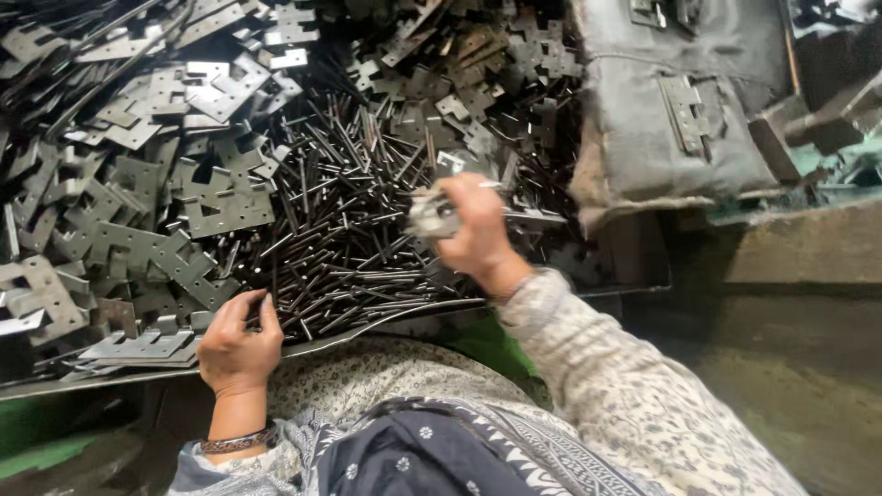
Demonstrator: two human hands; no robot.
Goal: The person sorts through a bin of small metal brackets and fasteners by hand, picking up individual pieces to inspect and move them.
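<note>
Nearest, the left hand (237, 344) rested at the front edge of the metal tray (386, 321), its fingers (246, 303) curled down among the thin dark pins (340, 230); a beaded bracelet (237, 443) circled that wrist; farther in, the right hand (476, 230) hovered over the pin heap, fingers pinched on a small blurred hinge piece (434, 217); left of the pins lay piled flat hinge plates (175, 202); beyond, at the right, a grey cloth sack (680, 101) carried one more hinge (687, 115).
</note>
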